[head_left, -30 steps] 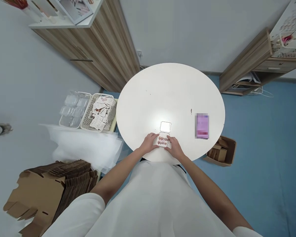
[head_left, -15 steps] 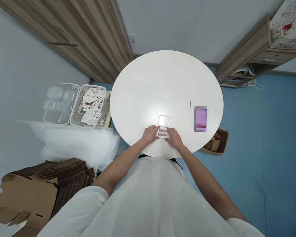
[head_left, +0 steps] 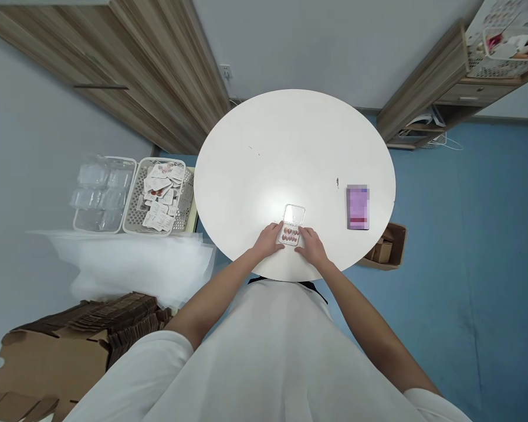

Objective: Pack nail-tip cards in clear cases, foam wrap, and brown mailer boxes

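A small clear plastic case point(head_left: 294, 214) lies on the white round table point(head_left: 299, 135) near its front edge, its lid raised toward the far side. In its base sit two rows of pinkish-brown press-on nails point(head_left: 290, 235). My left hand point(head_left: 267, 240) grips the case's left side, thumb at the near corner and fingers by the hinge. On the opposite side my right hand point(head_left: 312, 245) holds the right edge in the same way. The exact contact of the fingertips is too small to make out.
A purple pixelated phone-like object point(head_left: 358, 207) lies on the table's right. To the left stand a basket of printed cards point(head_left: 129, 214), a bin of clear plastic boxes point(head_left: 88, 220), white sheets point(head_left: 141, 261) and flattened cardboard boxes point(head_left: 48, 363). An open carton point(head_left: 398, 246) is at right.
The camera view has turned slightly, shifting the surroundings. Both hands stay at the sides of the case, and its lid remains raised.
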Demonstrator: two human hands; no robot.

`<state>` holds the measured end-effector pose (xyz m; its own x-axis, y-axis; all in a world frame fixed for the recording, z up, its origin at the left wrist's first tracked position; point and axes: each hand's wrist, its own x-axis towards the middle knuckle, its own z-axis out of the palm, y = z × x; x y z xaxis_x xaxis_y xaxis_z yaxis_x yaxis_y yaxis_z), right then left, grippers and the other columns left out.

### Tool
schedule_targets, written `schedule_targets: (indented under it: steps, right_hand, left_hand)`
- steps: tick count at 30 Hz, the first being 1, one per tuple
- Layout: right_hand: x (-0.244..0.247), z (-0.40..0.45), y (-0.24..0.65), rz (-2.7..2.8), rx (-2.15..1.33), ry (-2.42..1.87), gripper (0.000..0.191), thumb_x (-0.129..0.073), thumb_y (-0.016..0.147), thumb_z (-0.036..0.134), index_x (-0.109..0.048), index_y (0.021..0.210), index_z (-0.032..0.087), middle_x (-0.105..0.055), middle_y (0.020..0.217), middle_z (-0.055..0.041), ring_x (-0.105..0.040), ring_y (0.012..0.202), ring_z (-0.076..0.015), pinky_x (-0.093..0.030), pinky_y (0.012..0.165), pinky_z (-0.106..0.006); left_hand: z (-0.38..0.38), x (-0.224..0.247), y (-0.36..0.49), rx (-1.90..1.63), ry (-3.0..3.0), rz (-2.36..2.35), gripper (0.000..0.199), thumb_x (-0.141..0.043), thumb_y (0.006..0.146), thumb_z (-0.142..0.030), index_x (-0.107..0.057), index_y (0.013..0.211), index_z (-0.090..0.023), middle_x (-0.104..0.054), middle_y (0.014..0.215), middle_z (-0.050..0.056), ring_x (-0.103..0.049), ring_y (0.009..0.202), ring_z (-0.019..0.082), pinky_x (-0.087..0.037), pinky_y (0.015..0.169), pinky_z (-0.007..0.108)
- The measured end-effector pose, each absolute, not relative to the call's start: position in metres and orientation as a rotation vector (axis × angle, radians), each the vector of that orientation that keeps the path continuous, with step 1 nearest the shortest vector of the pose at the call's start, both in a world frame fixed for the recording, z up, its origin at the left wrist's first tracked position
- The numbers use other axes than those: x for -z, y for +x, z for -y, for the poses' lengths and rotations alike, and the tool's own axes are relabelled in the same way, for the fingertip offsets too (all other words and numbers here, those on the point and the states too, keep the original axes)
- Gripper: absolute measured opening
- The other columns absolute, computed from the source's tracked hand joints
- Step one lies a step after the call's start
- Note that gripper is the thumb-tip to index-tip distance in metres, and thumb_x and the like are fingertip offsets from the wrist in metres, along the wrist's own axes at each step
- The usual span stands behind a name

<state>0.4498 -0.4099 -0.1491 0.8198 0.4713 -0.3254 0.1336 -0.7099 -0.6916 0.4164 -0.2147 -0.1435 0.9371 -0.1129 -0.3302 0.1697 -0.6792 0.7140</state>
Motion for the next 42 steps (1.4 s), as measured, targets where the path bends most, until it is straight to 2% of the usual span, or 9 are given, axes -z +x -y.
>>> schedule_targets:
  steps: [2,4,10,16,23,30,33,36,42]
  right_hand:
    - [0.148,0.412,0.447,0.351,-0.648,-2.25,0.073,-0.064,0.064,0.023,-0.033,0.129,0.027,-0.043,0.121,-0.0066,-0.04,0.113,-0.0251,-0.04,0.091,-0.041]
    - [0.148,0.413,0.443,0.187,-0.66,-2.149,0.071,-0.064,0.063,0.024,-0.035,0.128,0.025,-0.044,0.12,-0.0073,-0.046,0.108,-0.0232,-0.042,0.088,-0.039]
    - [0.145,0.406,0.439,-0.2,-0.722,-1.749,0.056,-0.063,0.062,0.017,-0.048,0.116,0.021,-0.055,0.104,-0.0063,-0.057,0.085,-0.015,-0.046,0.081,-0.034]
    - [0.138,0.396,0.438,-0.204,-0.694,-1.731,0.048,-0.059,0.06,0.013,-0.054,0.107,0.018,-0.055,0.092,-0.0033,-0.055,0.071,-0.0104,-0.046,0.075,-0.031]
    - [0.11,0.39,0.43,-0.123,-0.654,-1.645,0.046,-0.061,0.061,0.022,-0.053,0.107,0.021,-0.053,0.096,-0.003,-0.053,0.071,-0.0103,-0.046,0.07,-0.029]
    - [0.081,0.388,0.42,-0.029,-0.643,-1.482,0.047,-0.067,0.059,0.026,-0.053,0.104,0.022,-0.055,0.094,-0.0021,-0.055,0.069,-0.009,-0.046,0.074,-0.032]
    - [0.073,0.387,0.419,-0.013,-0.68,-1.412,0.048,-0.07,0.058,0.028,-0.055,0.104,0.022,-0.058,0.096,-0.0034,-0.057,0.077,-0.0123,-0.046,0.076,-0.033]
    - [0.064,0.381,0.423,-0.02,-0.744,-1.34,0.042,-0.066,0.065,0.035,-0.057,0.104,0.023,-0.06,0.103,-0.0054,-0.057,0.088,-0.0165,-0.046,0.079,-0.035]
    - [0.046,0.366,0.434,-0.013,-0.742,-1.33,0.04,-0.058,0.073,0.039,-0.054,0.11,0.026,-0.061,0.108,-0.0057,-0.058,0.092,-0.0174,-0.047,0.078,-0.035]
  left_hand:
    - [0.212,0.142,0.414,0.465,2.197,-0.132,0.082,-0.071,0.06,-0.029,-0.032,0.131,-0.019,-0.049,0.111,0.011,-0.048,0.101,0.025,-0.039,0.084,0.036]
    - [0.21,0.141,0.411,0.49,2.105,-0.25,0.075,-0.068,0.063,-0.031,-0.035,0.128,-0.017,-0.051,0.109,0.011,-0.052,0.095,0.022,-0.041,0.081,0.034]
    - [0.211,0.141,0.409,0.466,1.84,-0.498,0.052,-0.062,0.069,-0.023,-0.048,0.118,-0.013,-0.057,0.107,0.011,-0.057,0.087,0.017,-0.042,0.082,0.03]
    - [0.213,0.138,0.402,0.468,1.68,-0.417,0.023,-0.057,0.07,-0.02,-0.063,0.092,-0.015,-0.063,0.088,0.004,-0.057,0.078,0.014,-0.043,0.079,0.03]
    - [0.199,0.118,0.388,0.347,1.46,-0.525,0.031,-0.059,0.07,-0.022,-0.058,0.101,-0.015,-0.06,0.096,0.008,-0.055,0.082,0.013,-0.044,0.071,0.026]
    - [0.182,0.088,0.377,0.334,1.32,-0.4,0.033,-0.066,0.067,-0.032,-0.057,0.095,-0.017,-0.059,0.079,0.002,-0.055,0.07,0.01,-0.044,0.069,0.026]
    - [0.178,0.078,0.372,0.363,1.249,-0.395,0.036,-0.07,0.063,-0.032,-0.058,0.093,-0.016,-0.058,0.079,0.002,-0.055,0.069,0.009,-0.045,0.07,0.027]
    - [0.175,0.071,0.368,0.39,1.196,-0.389,0.038,-0.072,0.061,-0.031,-0.058,0.093,-0.016,-0.058,0.08,0.002,-0.055,0.071,0.009,-0.045,0.07,0.027]
    - [0.168,0.063,0.362,0.458,1.102,-0.377,0.042,-0.073,0.06,-0.032,-0.057,0.095,-0.015,-0.059,0.075,0.002,-0.055,0.064,0.008,-0.044,0.066,0.026]
